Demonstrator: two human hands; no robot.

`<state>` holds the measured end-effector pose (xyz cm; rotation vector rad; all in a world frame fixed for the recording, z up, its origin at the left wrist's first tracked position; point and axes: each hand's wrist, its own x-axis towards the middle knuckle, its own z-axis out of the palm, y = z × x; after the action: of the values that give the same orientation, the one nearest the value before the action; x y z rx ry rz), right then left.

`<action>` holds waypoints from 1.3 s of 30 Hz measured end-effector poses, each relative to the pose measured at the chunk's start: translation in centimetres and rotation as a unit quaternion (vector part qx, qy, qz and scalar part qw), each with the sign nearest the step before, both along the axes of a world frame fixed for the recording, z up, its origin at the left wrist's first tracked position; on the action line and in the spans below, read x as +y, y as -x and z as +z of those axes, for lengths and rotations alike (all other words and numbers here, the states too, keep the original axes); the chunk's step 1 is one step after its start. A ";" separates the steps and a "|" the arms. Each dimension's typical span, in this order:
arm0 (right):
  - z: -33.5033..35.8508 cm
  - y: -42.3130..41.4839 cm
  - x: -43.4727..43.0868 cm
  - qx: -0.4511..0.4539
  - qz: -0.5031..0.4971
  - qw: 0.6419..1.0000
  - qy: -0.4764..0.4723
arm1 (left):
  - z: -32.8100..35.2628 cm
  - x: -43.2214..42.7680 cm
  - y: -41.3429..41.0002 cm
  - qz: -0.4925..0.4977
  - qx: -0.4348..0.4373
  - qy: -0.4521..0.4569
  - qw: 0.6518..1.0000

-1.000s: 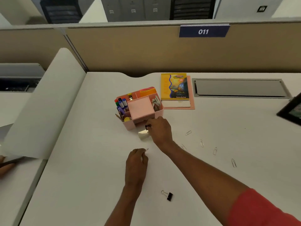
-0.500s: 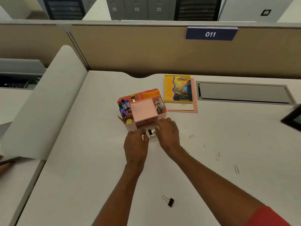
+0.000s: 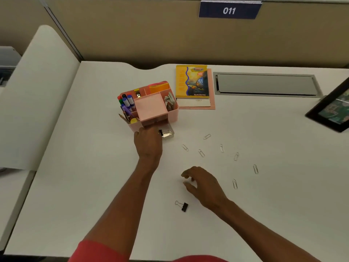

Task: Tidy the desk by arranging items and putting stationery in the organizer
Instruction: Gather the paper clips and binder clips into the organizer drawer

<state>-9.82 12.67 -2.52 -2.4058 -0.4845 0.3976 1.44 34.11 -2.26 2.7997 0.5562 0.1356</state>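
A pink desk organizer (image 3: pixel 172 112) stands mid-desk with markers, pencils, orange notes and a stapler in its compartments. Its small clear drawer (image 3: pixel 168 132) is pulled out at the front and holds a binder clip. My left hand (image 3: pixel 148 143) rests at the drawer's left side, fingers on the organizer's front. My right hand (image 3: pixel 201 183) hovers low over the desk with fingers spread and nothing in it. A black binder clip (image 3: pixel 182 206) lies just below and left of that hand. Several paper clips (image 3: pixel 221 148) are scattered to the right.
A yellow booklet (image 3: pixel 191 80) lies on a pink folder behind the organizer. A grey cable hatch (image 3: pixel 266 85) is set into the desk at the back right. A black picture frame (image 3: pixel 332 110) lies at the right edge. A beige partition runs along the back.
My right hand has left the drawer and come back toward me, over the desk near the black binder clip. My left hand stayed at the drawer, which now shows a binder clip inside.
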 end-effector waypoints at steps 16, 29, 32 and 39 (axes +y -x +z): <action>-1.4 3.7 1.6 0.022 0.026 0.999 -0.042 | 0.4 0.3 5.1 -0.050 -0.053 -0.003 0.997; 2.5 -13.7 12.4 -0.042 -0.101 0.994 0.000 | -0.1 0.5 6.4 -0.043 -0.067 0.032 0.996; 1.5 -14.9 13.3 -0.020 -0.042 0.998 0.038 | -0.2 0.5 6.3 -0.044 -0.068 0.042 0.996; 0.8 -16.3 14.7 0.053 -0.069 0.996 0.029 | -0.3 0.8 6.3 -0.031 -0.062 0.062 0.996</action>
<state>6.49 27.40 -1.76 -2.4413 -0.2603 0.4816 -4.89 34.87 -2.55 2.6625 0.4325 0.2496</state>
